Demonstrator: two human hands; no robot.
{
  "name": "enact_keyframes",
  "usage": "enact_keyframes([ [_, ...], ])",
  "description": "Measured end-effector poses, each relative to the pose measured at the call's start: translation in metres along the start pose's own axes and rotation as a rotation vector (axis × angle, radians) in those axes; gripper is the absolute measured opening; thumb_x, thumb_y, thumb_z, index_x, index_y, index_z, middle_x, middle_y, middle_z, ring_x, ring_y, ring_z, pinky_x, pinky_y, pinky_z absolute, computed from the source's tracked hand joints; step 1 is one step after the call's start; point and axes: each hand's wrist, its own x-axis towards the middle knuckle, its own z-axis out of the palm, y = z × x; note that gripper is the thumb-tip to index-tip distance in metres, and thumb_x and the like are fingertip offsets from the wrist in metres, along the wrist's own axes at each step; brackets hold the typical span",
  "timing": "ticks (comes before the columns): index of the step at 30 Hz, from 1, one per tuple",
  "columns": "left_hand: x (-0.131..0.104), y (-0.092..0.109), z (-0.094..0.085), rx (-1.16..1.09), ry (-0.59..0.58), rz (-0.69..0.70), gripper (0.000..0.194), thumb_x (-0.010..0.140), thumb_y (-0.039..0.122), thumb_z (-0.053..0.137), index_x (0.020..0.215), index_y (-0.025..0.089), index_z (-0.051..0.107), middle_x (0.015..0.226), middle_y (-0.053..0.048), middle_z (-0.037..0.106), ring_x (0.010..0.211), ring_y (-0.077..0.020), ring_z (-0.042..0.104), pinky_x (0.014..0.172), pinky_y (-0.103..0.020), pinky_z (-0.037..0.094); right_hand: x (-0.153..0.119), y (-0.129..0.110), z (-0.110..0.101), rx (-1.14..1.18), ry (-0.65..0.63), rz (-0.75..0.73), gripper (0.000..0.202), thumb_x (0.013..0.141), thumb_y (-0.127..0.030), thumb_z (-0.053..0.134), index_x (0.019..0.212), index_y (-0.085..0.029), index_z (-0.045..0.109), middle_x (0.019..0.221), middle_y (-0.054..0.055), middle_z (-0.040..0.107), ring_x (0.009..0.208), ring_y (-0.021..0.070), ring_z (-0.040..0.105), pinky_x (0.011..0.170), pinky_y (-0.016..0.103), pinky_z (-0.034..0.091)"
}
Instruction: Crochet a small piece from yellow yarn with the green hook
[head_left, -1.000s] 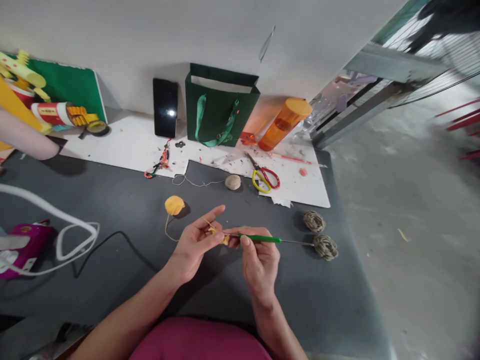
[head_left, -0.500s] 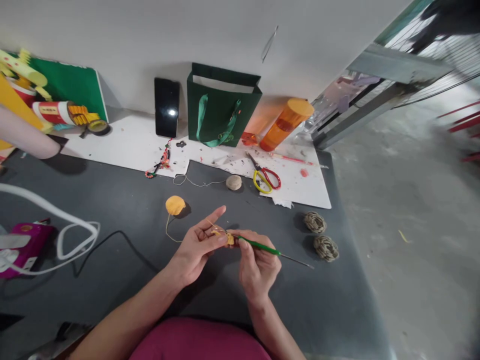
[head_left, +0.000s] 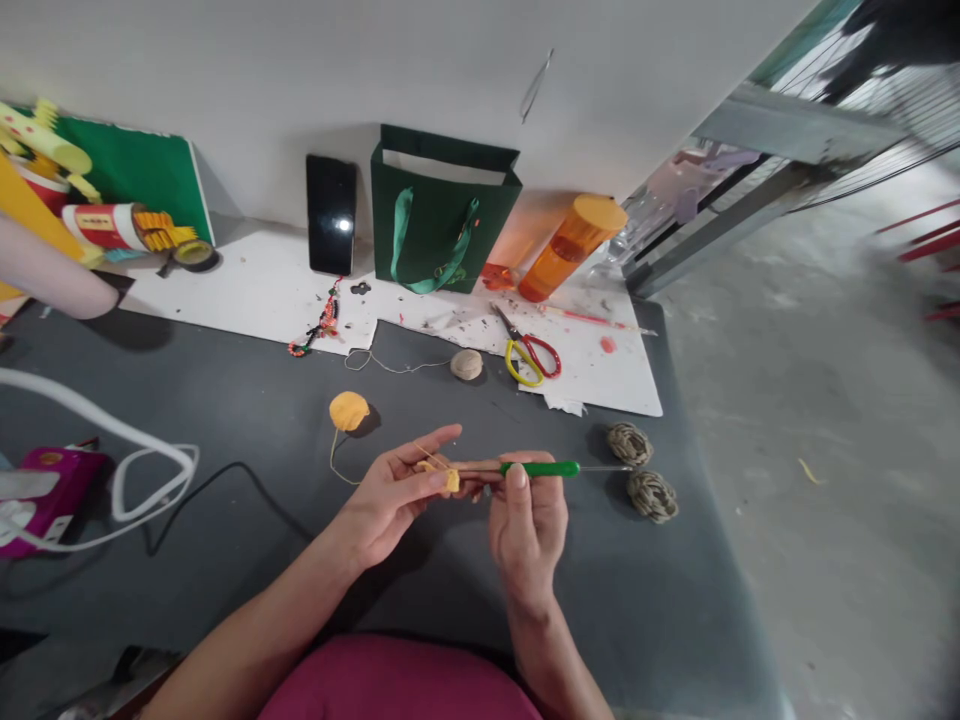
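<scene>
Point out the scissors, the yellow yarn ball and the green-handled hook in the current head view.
Scissors (head_left: 556, 366): head view, on the red handle loop's outer side.
Yellow yarn ball (head_left: 349, 411): head view, on the middle of the ball.
Green-handled hook (head_left: 551, 469): head view, on the green handle.

Premises appear to be a craft work corner in a plain, workshop-like room; home or business use cannot be determined. Craft use is evidenced by the green-handled hook at centre, the yellow yarn ball left of it and scissors on a stained white board. Right side: bare, marked grey floor, a worn metal frame and wire mesh. Personal articles — phone, paper bag — stand near the pale wall, upper centre.
</scene>
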Motion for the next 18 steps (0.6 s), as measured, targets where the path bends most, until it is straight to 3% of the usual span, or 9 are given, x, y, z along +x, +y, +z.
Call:
enact_keyframes([
  [5, 0.0, -0.001, -0.001, 0.016, -0.034, 0.024, 0.047, 0.064, 0.028, 0.096, 0.109, 0.024, 0.083, 0.069, 0.004, 0.068, 0.068, -0.0082, 0.061, 0.081, -0.027, 0.048, 0.002, -0.001, 0.005, 0.18, -0.019, 0.06, 0.019, 0.104, -0.041, 0.053, 0.097, -0.025, 0.061, 0.066, -0.003, 0.069, 0.054, 0.0164, 0.067, 0.056, 0.03, 0.055],
  [8, -0.002, -0.002, 0.001, 0.041, -0.015, 0.05, 0.048, 0.064, 0.026, 0.096, 0.11, 0.026, 0.083, 0.071, 0.003, 0.069, 0.069, -0.0085, 0.062, 0.081, -0.027, 0.048, -0.001, 0.001, 0.005, 0.16, -0.035, 0.043, 0.016, 0.101, -0.039, 0.06, 0.095, -0.025, 0.064, 0.074, -0.001, 0.074, 0.063, 0.017, 0.071, 0.06, 0.03, 0.056],
  [11, -0.003, -0.003, 0.004, 0.057, 0.012, 0.08, 0.05, 0.064, 0.024, 0.096, 0.112, 0.028, 0.082, 0.078, 0.002, 0.072, 0.074, -0.0091, 0.064, 0.081, -0.026, 0.049, -0.003, 0.002, 0.003, 0.039, -0.037, -0.028, 0.013, 0.097, -0.035, 0.066, 0.093, -0.023, 0.069, 0.081, 0.002, 0.076, 0.071, 0.0174, 0.072, 0.062, 0.029, 0.056],
  [15, -0.003, -0.006, 0.005, 0.068, 0.07, 0.174, 0.051, 0.066, 0.025, 0.096, 0.114, 0.028, 0.081, 0.074, 0.004, 0.068, 0.071, -0.0079, 0.063, 0.075, -0.022, 0.049, 0.0, -0.003, 0.003, -0.026, -0.101, -0.146, 0.013, 0.101, -0.026, 0.06, 0.097, -0.024, 0.072, 0.083, 0.002, 0.079, 0.066, 0.0155, 0.071, 0.059, 0.028, 0.056],
  [18, -0.002, -0.007, 0.005, 0.04, 0.103, 0.202, 0.054, 0.065, 0.022, 0.096, 0.117, 0.029, 0.08, 0.074, 0.004, 0.07, 0.07, -0.0075, 0.063, 0.074, -0.022, 0.05, 0.004, -0.008, 0.006, -0.119, -0.175, -0.358, 0.019, 0.099, -0.015, 0.061, 0.108, -0.026, 0.073, 0.095, 0.005, 0.082, 0.077, 0.0178, 0.076, 0.067, 0.031, 0.06],
])
